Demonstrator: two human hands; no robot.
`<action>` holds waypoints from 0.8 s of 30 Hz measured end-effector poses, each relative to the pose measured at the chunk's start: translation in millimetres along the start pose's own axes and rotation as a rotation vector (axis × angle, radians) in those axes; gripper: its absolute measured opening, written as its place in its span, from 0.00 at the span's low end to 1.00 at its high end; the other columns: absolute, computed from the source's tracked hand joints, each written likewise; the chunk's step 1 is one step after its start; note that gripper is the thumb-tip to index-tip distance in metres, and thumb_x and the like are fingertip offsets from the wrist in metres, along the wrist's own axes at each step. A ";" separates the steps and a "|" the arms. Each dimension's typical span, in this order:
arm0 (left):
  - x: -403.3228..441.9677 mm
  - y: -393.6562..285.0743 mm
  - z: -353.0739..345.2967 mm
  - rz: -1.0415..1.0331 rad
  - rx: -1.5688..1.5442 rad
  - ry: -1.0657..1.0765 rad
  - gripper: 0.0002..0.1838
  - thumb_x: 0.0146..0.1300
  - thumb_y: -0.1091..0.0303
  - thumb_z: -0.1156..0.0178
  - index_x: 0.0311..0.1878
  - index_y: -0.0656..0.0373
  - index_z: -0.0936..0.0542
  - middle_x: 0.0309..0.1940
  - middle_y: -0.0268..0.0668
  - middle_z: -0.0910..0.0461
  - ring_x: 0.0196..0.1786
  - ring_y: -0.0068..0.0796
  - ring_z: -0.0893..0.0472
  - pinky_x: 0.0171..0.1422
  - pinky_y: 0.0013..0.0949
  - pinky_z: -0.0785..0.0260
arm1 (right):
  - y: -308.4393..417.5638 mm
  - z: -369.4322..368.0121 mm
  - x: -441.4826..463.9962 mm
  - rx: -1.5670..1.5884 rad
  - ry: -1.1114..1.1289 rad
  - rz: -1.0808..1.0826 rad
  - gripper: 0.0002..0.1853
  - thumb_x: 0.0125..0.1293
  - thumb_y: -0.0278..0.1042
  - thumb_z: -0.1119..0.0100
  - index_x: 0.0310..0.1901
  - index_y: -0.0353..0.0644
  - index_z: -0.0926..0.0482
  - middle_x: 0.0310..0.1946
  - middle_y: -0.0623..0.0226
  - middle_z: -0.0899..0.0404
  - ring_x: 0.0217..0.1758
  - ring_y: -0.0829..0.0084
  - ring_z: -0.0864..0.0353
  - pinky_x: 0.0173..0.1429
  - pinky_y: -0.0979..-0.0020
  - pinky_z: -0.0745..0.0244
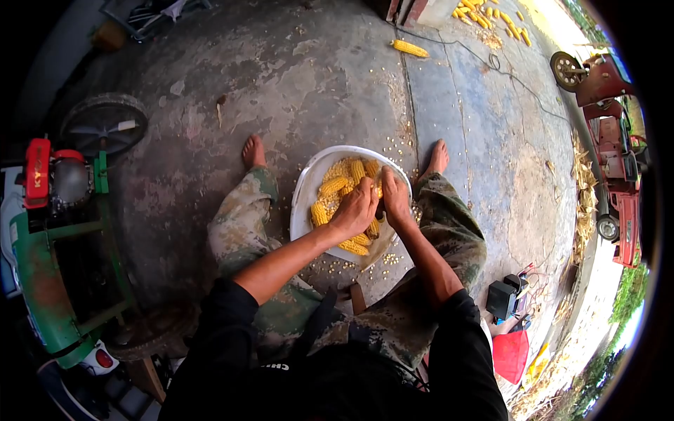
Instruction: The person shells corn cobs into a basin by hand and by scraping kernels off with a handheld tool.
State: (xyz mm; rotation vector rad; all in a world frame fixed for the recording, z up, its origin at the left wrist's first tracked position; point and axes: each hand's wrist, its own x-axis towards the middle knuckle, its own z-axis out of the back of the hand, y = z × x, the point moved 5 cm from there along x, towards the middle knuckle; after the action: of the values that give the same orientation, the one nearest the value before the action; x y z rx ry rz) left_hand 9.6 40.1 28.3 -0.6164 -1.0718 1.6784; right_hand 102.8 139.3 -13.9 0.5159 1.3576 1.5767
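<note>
Between my feet stands a whitish basin [303,203] with yellow ears of corn [333,186] and loose kernels inside. My left hand [356,209] is closed above the ears, fingers wrapped and thumb side toward the other hand. Close beside it, my right hand [396,196] is closed too. A yellow ear of corn [378,189] shows partly between the two hands, mostly covered by the fingers. The dark gap below the hands is too shaded to make out.
Kernels lie scattered on the concrete around the basin. One ear of corn [409,48] lies farther off, near a cable [494,63] and a corn pile [484,15]. A green machine with a red engine [38,173] stands at left. A black box [501,300] sits at right.
</note>
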 end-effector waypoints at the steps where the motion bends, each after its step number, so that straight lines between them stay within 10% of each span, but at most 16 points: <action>1: 0.1 0.5 -0.2 0.004 0.030 -0.006 0.09 0.74 0.70 0.53 0.50 0.65 0.33 0.30 0.60 0.24 0.36 0.62 0.22 0.39 0.56 0.32 | 2.8 0.6 -0.5 -0.055 -0.003 0.035 0.32 0.76 0.58 0.56 0.30 0.32 0.24 0.19 0.66 0.32 0.24 0.76 0.30 0.28 0.66 0.32; 8: 6.8 9.6 9.4 0.079 -0.063 0.011 0.08 0.72 0.70 0.52 0.48 0.65 0.30 0.34 0.57 0.22 0.38 0.60 0.21 0.42 0.54 0.30 | 5.5 1.1 -3.4 0.137 0.035 -0.168 0.30 0.76 0.58 0.56 0.31 0.34 0.24 0.19 0.68 0.32 0.22 0.77 0.30 0.25 0.68 0.33; 14: 11.8 41.4 15.1 0.173 0.001 -0.018 0.20 0.70 0.68 0.53 0.61 0.65 0.25 0.55 0.55 0.25 0.63 0.52 0.27 0.69 0.44 0.36 | 19.5 -3.1 -8.6 0.327 0.172 -0.286 0.26 0.73 0.58 0.48 0.40 0.37 0.22 0.18 0.70 0.30 0.17 0.79 0.29 0.21 0.75 0.33; 18: 14.1 45.6 -0.4 0.498 -0.612 0.264 0.27 0.73 0.58 0.50 0.69 0.66 0.33 0.62 0.51 0.26 0.64 0.40 0.26 0.67 0.39 0.32 | 17.5 -7.5 -7.2 0.305 0.222 -0.307 0.25 0.70 0.57 0.42 0.40 0.35 0.21 0.19 0.68 0.27 0.16 0.77 0.27 0.21 0.75 0.32; 22: 20.3 22.1 22.2 0.407 -0.349 0.154 0.26 0.71 0.56 0.47 0.64 0.66 0.30 0.39 0.42 0.19 0.39 0.31 0.17 0.40 0.32 0.25 | 24.5 -11.4 -9.7 0.396 0.324 -0.372 0.26 0.71 0.57 0.42 0.38 0.35 0.22 0.20 0.69 0.25 0.19 0.76 0.25 0.24 0.74 0.26; 24: 19.9 26.2 22.2 0.453 -0.449 0.230 0.28 0.71 0.57 0.46 0.67 0.66 0.33 0.45 0.41 0.21 0.46 0.31 0.19 0.42 0.31 0.23 | 20.5 -11.6 -8.6 0.468 0.343 -0.419 0.25 0.72 0.56 0.44 0.37 0.36 0.22 0.22 0.69 0.24 0.22 0.77 0.24 0.27 0.75 0.28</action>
State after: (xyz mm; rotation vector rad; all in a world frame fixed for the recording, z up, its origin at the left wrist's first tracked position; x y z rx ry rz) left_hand -27.8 48.1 17.8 -1.3939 -1.2073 1.6892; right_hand 89.5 127.5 3.8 0.2123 1.9693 1.0308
